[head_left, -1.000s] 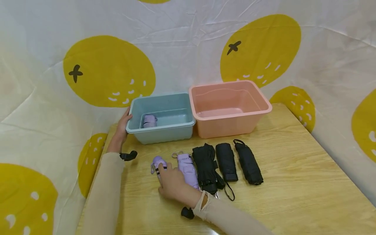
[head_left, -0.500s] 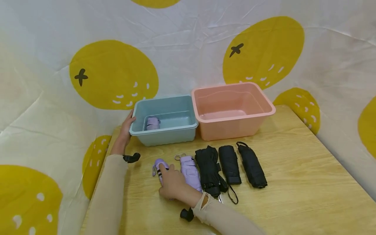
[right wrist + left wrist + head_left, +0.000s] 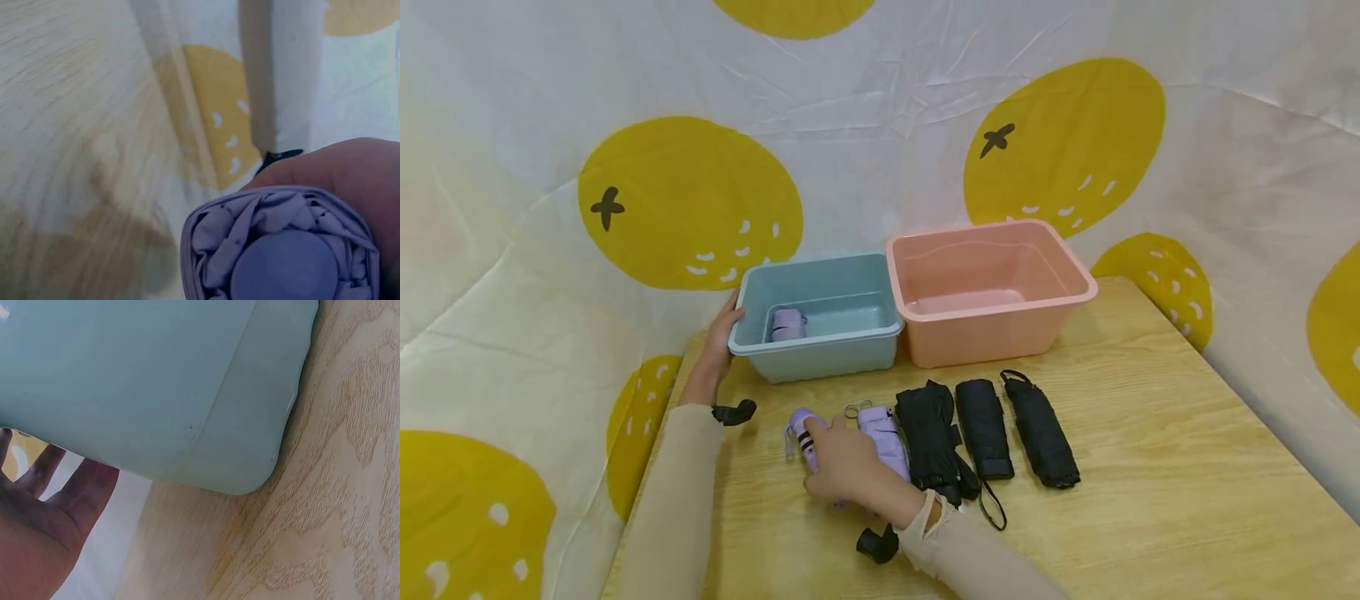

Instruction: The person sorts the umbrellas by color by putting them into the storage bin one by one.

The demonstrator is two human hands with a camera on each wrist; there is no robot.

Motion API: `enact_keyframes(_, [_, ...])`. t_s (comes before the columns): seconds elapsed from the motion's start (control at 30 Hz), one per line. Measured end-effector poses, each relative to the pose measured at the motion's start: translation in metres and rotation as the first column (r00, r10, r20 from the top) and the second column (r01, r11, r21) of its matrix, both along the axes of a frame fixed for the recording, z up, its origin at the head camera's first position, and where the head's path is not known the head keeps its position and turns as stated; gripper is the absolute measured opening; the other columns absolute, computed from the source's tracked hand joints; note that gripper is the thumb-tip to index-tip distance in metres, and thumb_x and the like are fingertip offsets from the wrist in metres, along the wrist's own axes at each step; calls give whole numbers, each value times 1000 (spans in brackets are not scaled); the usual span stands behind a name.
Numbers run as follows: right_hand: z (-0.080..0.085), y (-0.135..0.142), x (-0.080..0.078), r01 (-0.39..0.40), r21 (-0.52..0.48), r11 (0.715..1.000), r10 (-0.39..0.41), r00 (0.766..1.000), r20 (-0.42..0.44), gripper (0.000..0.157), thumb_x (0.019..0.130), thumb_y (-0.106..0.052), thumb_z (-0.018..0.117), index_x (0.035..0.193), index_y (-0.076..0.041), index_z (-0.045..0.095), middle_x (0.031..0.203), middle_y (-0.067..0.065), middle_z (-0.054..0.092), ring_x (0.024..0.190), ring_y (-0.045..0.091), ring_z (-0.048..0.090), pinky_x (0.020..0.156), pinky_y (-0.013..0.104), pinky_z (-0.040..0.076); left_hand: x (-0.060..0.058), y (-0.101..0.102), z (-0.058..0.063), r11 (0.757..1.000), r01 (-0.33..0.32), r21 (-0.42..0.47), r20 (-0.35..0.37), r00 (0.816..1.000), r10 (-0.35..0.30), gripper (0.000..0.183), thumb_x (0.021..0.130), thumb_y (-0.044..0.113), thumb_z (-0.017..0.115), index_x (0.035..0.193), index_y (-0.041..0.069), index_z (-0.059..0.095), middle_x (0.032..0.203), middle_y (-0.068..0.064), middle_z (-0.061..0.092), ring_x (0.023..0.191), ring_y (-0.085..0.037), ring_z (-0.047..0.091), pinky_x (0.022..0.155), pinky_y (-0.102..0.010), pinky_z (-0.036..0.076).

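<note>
"Where is the striped purple umbrella (image 3: 805, 431)?"
"Near the left edge of the table (image 3: 1157, 450), with the right hand (image 3: 847, 463) clamped around it."
"And the left hand (image 3: 718, 339)?"
"It touches the blue bin (image 3: 823, 362) by the table's back left corner; whether it clamps, one cannot tell."

- A long beige left sleeve (image 3: 676, 492) is showing at eight o'clock.
- A black strap (image 3: 721, 415) is crossing the left wrist (image 3: 702, 387), bearing a rounded black device (image 3: 744, 410).
- A matching right sleeve (image 3: 981, 554), at five o'clock, is displaying a ragged-edged cuff (image 3: 914, 527).
- Another black device (image 3: 877, 546) is jutting out near six o'clock.
</note>
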State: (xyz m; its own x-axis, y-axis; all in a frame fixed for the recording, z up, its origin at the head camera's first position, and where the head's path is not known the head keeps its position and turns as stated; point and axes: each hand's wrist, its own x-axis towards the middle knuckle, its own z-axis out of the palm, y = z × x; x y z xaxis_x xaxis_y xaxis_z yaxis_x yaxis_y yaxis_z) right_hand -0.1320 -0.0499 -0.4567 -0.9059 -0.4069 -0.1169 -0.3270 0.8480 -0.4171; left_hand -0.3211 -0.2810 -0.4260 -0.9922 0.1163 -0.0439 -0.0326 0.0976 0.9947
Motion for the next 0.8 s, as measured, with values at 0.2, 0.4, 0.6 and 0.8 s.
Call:
enact_keyframes(0.2, [14,8,2,-2,-19,1000,1,999,-35,80,74,-32,74,146,-21,42,121,16,56,67,21,52,47,35,42,2,2,-1,1000,-6,1,3,1000,6,59,105,19,31,158,20,5,163,-1,-1,146,-27,4,115,-47,9])
enact_keyframes(0.4, [29,16,2,-1,-45,999,-2,998,-57,80,74,-28,73,147,-21,42,120,16,56,71,21,53,47,35,41,2,2,0,1000,-15,18,-1,1000,15,59,104,19,31,158,20,5,163,-2,-1,146,-28,4,115,-47,9])
enact_keyframes(0.6, [42,23,0,-7,-51,999,3,996,-86,79,76,-29,73,147,-20,41,120,16,56,69,20,51,49,36,41,2,-1,-4,1000,1,32,-11,1000,-1,58,105,19,30,158,21,5,163,-1,-2,146,-29,3,114,-50,8])
enact_keyframes(0.8, [51,24,-2,-17,-34,999,12,992,-123,79,74,-31,74,146,-22,41,115,13,57,72,23,54,52,38,43,1,1,-2,1000,3,22,-6,1000,-3,58,105,19,30,158,19,4,163,-3,0,145,-29,6,114,-49,11])
